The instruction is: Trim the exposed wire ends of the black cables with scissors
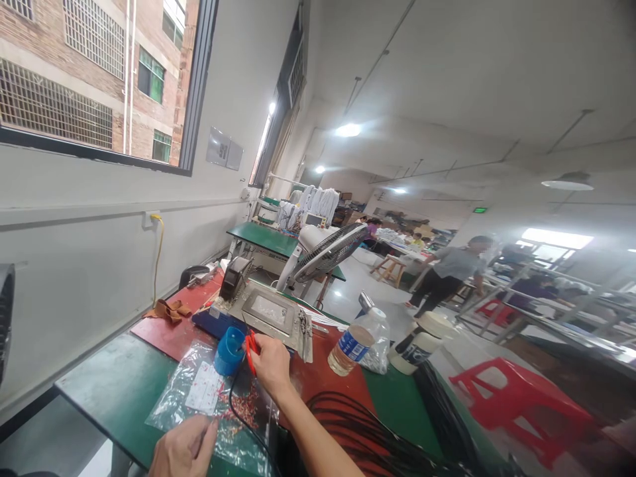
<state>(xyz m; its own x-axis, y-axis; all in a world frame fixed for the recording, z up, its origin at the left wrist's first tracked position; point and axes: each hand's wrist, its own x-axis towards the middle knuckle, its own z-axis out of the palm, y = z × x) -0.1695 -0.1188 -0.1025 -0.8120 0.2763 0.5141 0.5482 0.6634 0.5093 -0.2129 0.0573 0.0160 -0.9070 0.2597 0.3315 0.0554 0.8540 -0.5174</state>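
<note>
In my right hand [271, 364] is a red-handled tool [251, 354]. It may be scissors or pliers; I cannot tell which. The tool is at the right rim of a blue plastic cup [229, 352], and its tip is hard to make out. My left hand [185, 445] is lower on the bench, thumb and fingers pressed together; what they pinch, if anything, is too small to name. Between the hands, small red and tan scraps [243, 405] lie scattered on a clear plastic bag [173, 391] with a white label [205, 387]. A black cable [237, 412] curves past the cup toward me.
Behind the cup stands a blue-based machine with a metal tray [271, 310]. A fan [330, 255] is beyond it. To the right are a labelled bottle [350, 348], a white jar [417, 344], bundled black cables [358, 430] and a red stool [521, 404]. A person [454, 268] stands farther back.
</note>
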